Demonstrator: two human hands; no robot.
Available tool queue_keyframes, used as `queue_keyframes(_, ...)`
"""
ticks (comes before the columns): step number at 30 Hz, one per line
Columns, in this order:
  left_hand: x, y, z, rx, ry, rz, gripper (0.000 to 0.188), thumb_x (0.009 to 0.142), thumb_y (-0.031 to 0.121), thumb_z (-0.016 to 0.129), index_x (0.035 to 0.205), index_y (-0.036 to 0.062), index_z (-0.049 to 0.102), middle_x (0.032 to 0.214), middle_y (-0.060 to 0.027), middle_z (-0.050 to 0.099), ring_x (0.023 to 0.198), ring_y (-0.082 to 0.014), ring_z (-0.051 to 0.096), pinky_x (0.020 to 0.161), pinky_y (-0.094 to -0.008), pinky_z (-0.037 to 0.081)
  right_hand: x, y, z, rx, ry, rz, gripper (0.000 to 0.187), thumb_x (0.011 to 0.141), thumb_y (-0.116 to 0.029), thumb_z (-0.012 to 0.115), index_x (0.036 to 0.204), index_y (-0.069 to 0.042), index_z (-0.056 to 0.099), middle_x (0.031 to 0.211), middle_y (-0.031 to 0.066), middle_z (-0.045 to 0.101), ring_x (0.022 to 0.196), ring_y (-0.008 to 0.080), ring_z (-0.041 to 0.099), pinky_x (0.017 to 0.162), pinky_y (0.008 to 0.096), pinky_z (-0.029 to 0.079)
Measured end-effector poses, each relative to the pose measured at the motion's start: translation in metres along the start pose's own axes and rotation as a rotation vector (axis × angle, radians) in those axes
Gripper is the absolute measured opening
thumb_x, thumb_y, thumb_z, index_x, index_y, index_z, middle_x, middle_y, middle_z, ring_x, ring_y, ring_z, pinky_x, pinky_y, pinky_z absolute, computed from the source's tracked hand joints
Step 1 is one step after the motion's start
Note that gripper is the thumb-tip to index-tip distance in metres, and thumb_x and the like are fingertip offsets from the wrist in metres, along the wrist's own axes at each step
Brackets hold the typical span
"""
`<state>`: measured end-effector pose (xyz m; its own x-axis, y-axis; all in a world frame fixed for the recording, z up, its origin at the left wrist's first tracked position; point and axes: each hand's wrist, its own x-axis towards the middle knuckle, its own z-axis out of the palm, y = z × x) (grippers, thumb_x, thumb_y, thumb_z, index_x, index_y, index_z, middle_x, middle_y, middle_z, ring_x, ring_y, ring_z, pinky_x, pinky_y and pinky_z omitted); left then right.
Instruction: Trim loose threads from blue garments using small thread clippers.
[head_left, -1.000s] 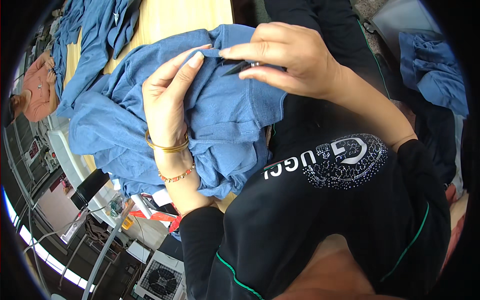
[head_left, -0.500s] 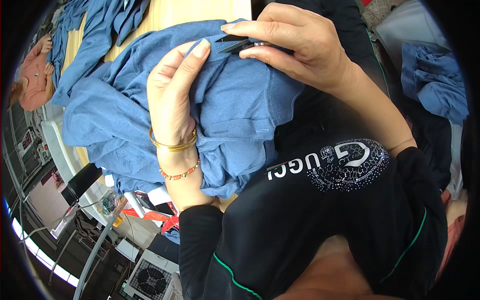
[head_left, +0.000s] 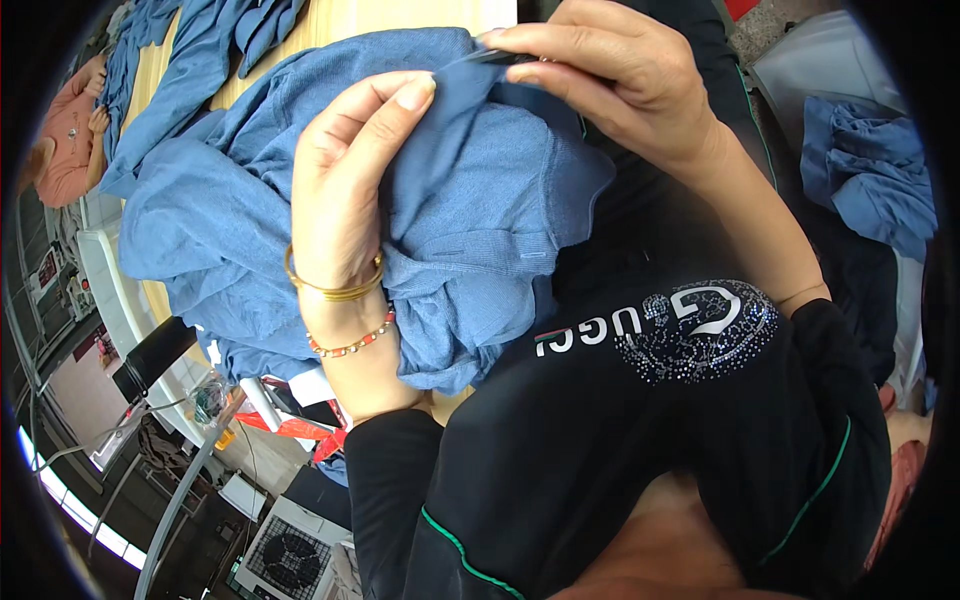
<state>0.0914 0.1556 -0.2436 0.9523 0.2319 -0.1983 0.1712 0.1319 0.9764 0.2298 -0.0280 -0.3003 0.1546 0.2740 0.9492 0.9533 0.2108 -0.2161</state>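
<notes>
So the left hand [head_left: 342,170] has a bit of a blue knit garment [head_left: 480,180] pinched between thumb and fingertips, and the right hand [head_left: 635,85] grips dark thread snips [head_left: 490,57], thumb below and fingers on top. Blades are right at the raised fabric edge, can't tell if they're actually closed on it. The garment's bunched up over the near end of a wooden table [head_left: 385,16], partly draped around the left wrist with its gold bangles [head_left: 345,293]. More blue fabric [head_left: 205,75] lies farther up the tabletop, upper left.
</notes>
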Motion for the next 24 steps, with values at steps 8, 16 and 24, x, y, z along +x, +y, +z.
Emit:
queue_keyframes(8, -0.015, 0.022, -0.026, 0.341, -0.162, -0.026, 0.026, 0.1, 0.015, 0.055, 0.113, -0.0028, 0.067, 0.099, -0.0066, 0.07, 0.097, -0.0104, 0.062, 0.087, -0.0221, 0.044, 0.031, -0.048, -0.027, 0.203, -0.291, 0.635, 0.036, 0.081, -0.005, 0.076, 0.116, 0.002, 0.068, 0.076, 0.0103, 0.06, 0.063, 0.019, 0.055, 0.057, 0.0279, 0.043)
queue_keyframes(16, -0.016, 0.02, -0.027, 0.391, -0.314, -0.069, 0.036, 0.095, 0.008, 0.06, 0.13, -0.0018, 0.06, 0.103, -0.0043, 0.066, 0.101, -0.0092, 0.059, 0.094, -0.0211, 0.041, 0.025, -0.055, -0.022, 0.255, -0.51, 0.615, 0.037, 0.081, -0.011, 0.078, 0.116, -0.001, 0.069, 0.078, 0.009, 0.062, 0.063, 0.0209, 0.059, 0.056, 0.0293, 0.046)
queue_keyframes(24, -0.014, 0.014, -0.028, 0.27, -0.355, -0.049, 0.043, 0.09, 0.001, 0.064, 0.133, -0.0014, 0.059, 0.098, -0.0026, 0.066, 0.092, -0.0066, 0.059, 0.085, -0.0189, 0.043, 0.023, -0.06, -0.021, 0.304, -0.52, 0.623, 0.036, 0.081, -0.012, 0.078, 0.114, -0.002, 0.07, 0.077, 0.0086, 0.061, 0.064, 0.02, 0.06, 0.057, 0.0293, 0.046)
